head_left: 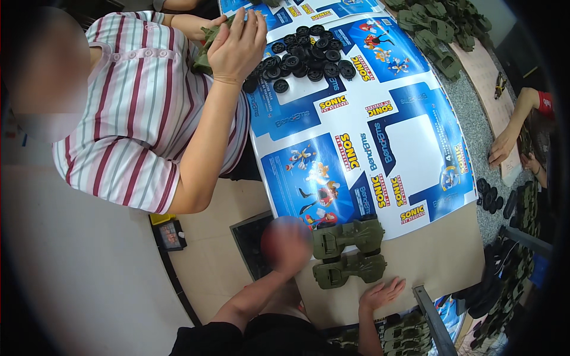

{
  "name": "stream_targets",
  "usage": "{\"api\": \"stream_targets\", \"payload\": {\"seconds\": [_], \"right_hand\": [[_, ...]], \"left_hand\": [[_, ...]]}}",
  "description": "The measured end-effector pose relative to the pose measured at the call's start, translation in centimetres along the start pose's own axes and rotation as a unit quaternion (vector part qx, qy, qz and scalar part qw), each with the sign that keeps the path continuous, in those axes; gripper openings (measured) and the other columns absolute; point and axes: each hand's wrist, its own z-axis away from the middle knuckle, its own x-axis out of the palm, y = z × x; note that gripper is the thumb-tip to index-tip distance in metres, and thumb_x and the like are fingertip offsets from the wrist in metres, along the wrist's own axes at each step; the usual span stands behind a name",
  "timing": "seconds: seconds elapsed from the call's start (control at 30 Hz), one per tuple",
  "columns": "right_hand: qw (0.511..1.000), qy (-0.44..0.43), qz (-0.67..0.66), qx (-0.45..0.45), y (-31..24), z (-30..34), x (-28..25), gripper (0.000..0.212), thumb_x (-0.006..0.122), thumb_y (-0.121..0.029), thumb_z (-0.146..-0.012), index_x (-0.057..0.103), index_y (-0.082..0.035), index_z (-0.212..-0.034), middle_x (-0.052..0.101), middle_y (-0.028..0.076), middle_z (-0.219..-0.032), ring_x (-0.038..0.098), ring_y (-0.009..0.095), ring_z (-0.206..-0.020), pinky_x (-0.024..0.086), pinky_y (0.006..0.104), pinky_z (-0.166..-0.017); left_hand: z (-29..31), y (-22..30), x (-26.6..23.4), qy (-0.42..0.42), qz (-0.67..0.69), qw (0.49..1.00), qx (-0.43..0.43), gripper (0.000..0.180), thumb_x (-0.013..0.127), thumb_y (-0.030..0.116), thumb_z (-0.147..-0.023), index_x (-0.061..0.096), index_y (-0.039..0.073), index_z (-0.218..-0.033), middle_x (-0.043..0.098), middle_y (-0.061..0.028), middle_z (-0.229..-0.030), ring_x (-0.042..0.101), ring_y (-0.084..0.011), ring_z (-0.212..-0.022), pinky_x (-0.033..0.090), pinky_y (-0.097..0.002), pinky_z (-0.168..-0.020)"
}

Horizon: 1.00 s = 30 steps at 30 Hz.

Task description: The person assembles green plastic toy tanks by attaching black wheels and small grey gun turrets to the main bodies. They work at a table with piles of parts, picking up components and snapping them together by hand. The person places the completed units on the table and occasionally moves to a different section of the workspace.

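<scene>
Two olive-green plastic toy vehicles, a far one [350, 238] and a near one [348, 272], stand side by side at the table's near edge. Black wheels show on the far one. My left hand [291, 256] is just left of them, beside a blurred dark red round patch [276, 240]. Its fingers are smeared, so its grip does not show. To the right of the near vehicle, my right hand [383, 293] lies over the brown board [439, 258], fingers stretched out and holding nothing.
Loose black toy wheels [314, 53] are heaped on the printed sheet [368, 160]. A person in a striped shirt [142, 107] handles a green part [205, 50] at left. Another person's hand [503, 147] rests at right. Green parts [436, 29] pile far right; a metal bar [433, 320] stands near right.
</scene>
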Motion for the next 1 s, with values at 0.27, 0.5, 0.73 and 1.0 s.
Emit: {"api": "stream_targets", "payload": {"seconds": [0.27,0.5,0.73,1.0], "right_hand": [[1.000,0.010,0.009,-0.005,-0.12,-0.03,-0.01,0.044,0.034,-0.028,-0.097,0.036,-0.003,-0.134,0.034,0.022,-0.140,0.031,0.040,-0.130,0.027,0.0511,-0.101],[1.000,0.005,0.005,-0.009,-0.28,-0.15,-0.27,0.045,0.033,-0.028,-0.097,0.036,-0.002,-0.134,0.033,0.021,-0.140,0.031,0.040,-0.130,0.026,0.0507,-0.102],[1.000,0.003,-0.001,-0.004,-0.31,-0.23,-0.38,0.045,0.032,-0.029,-0.098,0.036,-0.002,-0.134,0.033,0.021,-0.141,0.029,0.039,-0.131,0.024,0.0504,-0.103],[1.000,0.005,0.000,-0.009,-0.21,-0.23,-0.53,0.045,0.033,-0.028,-0.097,0.036,-0.001,-0.133,0.032,0.021,-0.141,0.029,0.040,-0.130,0.024,0.0505,-0.104]], "left_hand": [[-0.10,0.05,0.43,0.006,0.008,1.000,0.006,0.061,0.051,0.034,-0.082,0.037,0.006,-0.134,0.035,-0.0181,-0.131,0.022,-0.0392,-0.131,0.018,-0.0521,-0.102],[-0.07,0.05,-0.06,0.010,0.007,1.000,0.007,0.059,0.051,0.033,-0.083,0.037,0.005,-0.134,0.036,-0.0180,-0.131,0.023,-0.0388,-0.130,0.019,-0.0516,-0.102],[-0.19,0.53,-0.50,0.010,-0.001,1.000,0.004,0.057,0.052,0.030,-0.084,0.038,0.006,-0.134,0.038,-0.0175,-0.130,0.024,-0.0378,-0.130,0.020,-0.0511,-0.102],[-0.08,0.43,-0.49,0.006,-0.011,1.000,0.004,0.058,0.051,0.030,-0.084,0.037,0.006,-0.135,0.037,-0.0169,-0.132,0.022,-0.0371,-0.131,0.019,-0.0510,-0.102]]}}
